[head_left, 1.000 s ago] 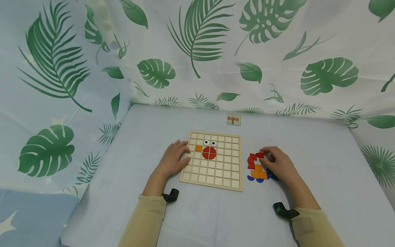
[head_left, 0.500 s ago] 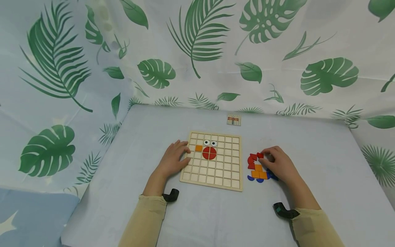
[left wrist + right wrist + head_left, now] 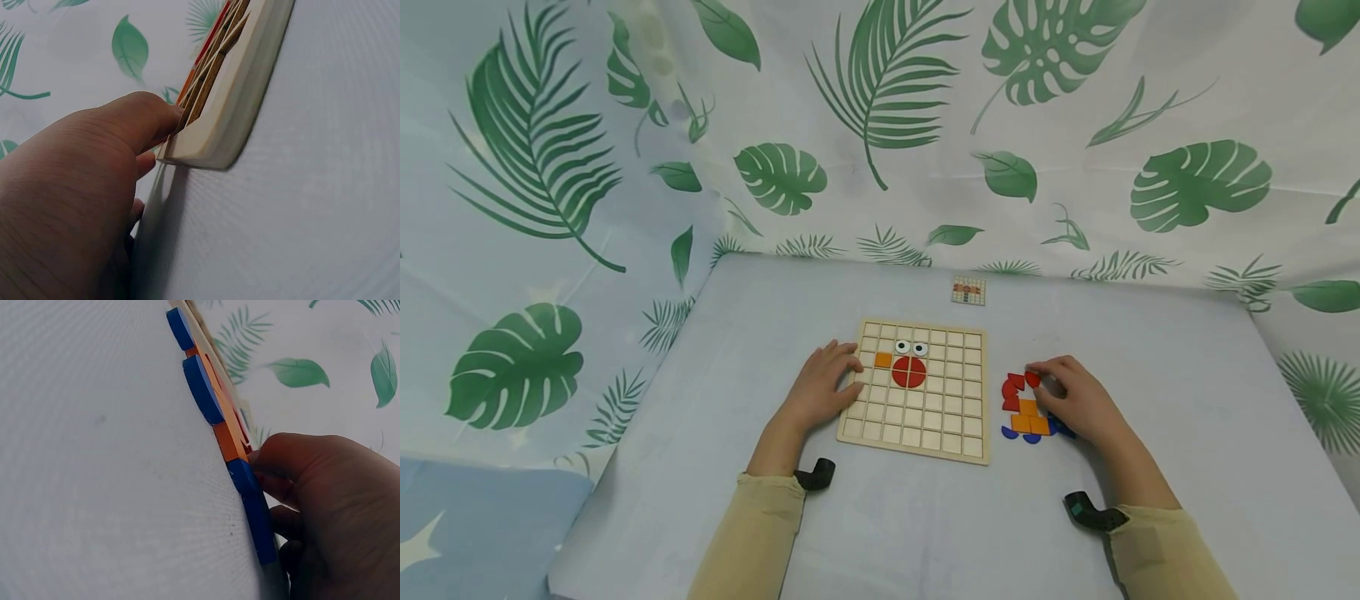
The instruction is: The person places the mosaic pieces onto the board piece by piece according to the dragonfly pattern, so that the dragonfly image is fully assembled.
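Observation:
In the head view, my left hand rests at the left edge of a wooden grid board, thumb and fingertips on its rim. The board bears a red disc made of quarter-circle pieces, two eye pieces above it and an orange square to the left. Right of the board, my right hand pinches a red quarter-circle piece between thumb and fingers. It is at the top of a cluster of loose red pieces, orange squares and blue pieces. The hand partly covers the blue ones.
A small picture card lies behind the board, near the leaf-print back curtain. Both wrists wear black camera mounts. The pale tabletop stretches in front of the board.
My right fingers have shifted slightly left and turned the red quarter-circle piece, so its curved side shows differently. The left hand and the board have stayed put.

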The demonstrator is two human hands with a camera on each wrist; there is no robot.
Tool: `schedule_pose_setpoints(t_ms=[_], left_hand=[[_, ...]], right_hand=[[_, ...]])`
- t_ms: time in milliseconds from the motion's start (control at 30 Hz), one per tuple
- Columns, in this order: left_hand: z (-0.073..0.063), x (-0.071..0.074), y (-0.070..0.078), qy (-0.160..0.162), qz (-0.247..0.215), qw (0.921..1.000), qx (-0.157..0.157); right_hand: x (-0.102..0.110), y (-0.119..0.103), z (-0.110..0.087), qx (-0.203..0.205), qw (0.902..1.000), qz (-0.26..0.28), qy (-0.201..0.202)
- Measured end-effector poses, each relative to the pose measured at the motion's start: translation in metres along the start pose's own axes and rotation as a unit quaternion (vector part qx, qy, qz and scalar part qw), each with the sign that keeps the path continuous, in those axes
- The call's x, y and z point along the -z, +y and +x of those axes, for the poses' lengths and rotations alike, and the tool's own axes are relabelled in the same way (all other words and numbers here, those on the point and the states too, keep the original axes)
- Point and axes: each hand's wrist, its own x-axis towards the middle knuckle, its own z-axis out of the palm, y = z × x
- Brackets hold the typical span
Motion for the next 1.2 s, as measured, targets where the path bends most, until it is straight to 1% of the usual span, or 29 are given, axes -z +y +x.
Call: schedule_pose_setpoints(t_ms=[333,500,633,833,1033,1200], left_hand=[[-0.0002,-0.0007,-0.0009,0.000,0.002,1.0000,-0.002],[-0.0002,-0.0008,-0.0014,0.002,0.002,1.0000,-0.004],[0.0000,-0.0009,-0.0014,-0.001,0.003,1.0000,-0.002],[0.0003,-0.0006,-0.0014,-0.004,0.003,1.0000,-0.003],[0.0006,-0.0004,-0.0020,-0.001,0.002,1.0000,-0.006],[0.0009,-0.0006,-0.0021,-0.008,0.005,1.0000,-0.003]], right_hand=[[-0.0022,0.0017,0.0026,-0.001,0.9997,-0.025,0.006],[-0.0017,0.0011,0.0020,-0.012,0.9998,-0.004,0.012],[-0.0008,0.0020,0.0016,-0.010,0.9999,0.004,0.006],[0.0010,0.0044,0.0008,0.003,1.0000,0.007,-0.004],[0.0006,0.0061,0.0022,0.005,1.0000,0.005,0.006],[0.0003,0.0065,0.0018,0.000,0.9999,0.005,0.012]])
